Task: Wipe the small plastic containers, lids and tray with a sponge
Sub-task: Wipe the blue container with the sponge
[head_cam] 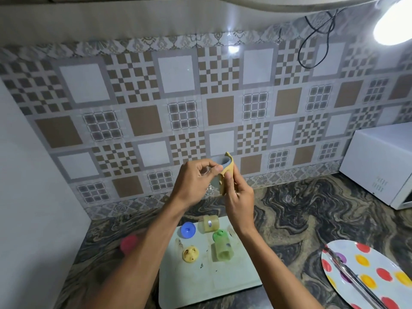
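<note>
A small pale container (pixel 219 162) is pinched in the curled fingers of the left hand (pixel 194 181). Just beside them, fingers of the right hand (pixel 240 198) clasp a yellow sponge (pixel 231 166) against its side. Below the fingers, the tray (pixel 200 284) rests on the tabletop (pixel 289 219).

Red object (pixel 128 243) partly behind left forearm (pixel 147 248)

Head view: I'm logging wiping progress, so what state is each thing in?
left hand, grips the pale container, raised
right hand, holds the sponge wrapped against its rim
tray, stained, on the counter
blue lid, off, lying on the tray
yellow lid, off, soiled
green-lidded container, capped, on its side
yellow container, on its side
</note>
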